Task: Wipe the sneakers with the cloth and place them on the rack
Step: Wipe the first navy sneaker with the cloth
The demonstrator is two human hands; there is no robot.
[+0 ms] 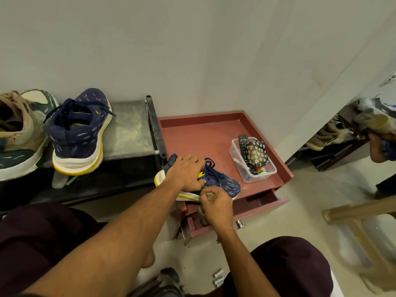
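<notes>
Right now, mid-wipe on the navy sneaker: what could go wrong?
1. The navy sneaker sits at the front corner of the cabinet top, its sole seemingly overhanging; a hard stroke by the right hand with the cloth could tip it off if the left hand eases.
2. The drawer stands open right below: dirt may drop in.
3. The plastic container lies near the toe; a slide could knock it.

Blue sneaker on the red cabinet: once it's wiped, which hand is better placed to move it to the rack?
Probably the left hand: it already holds the sneaker, and the rack lies on that side. The right hand is clutching the cloth.
</notes>
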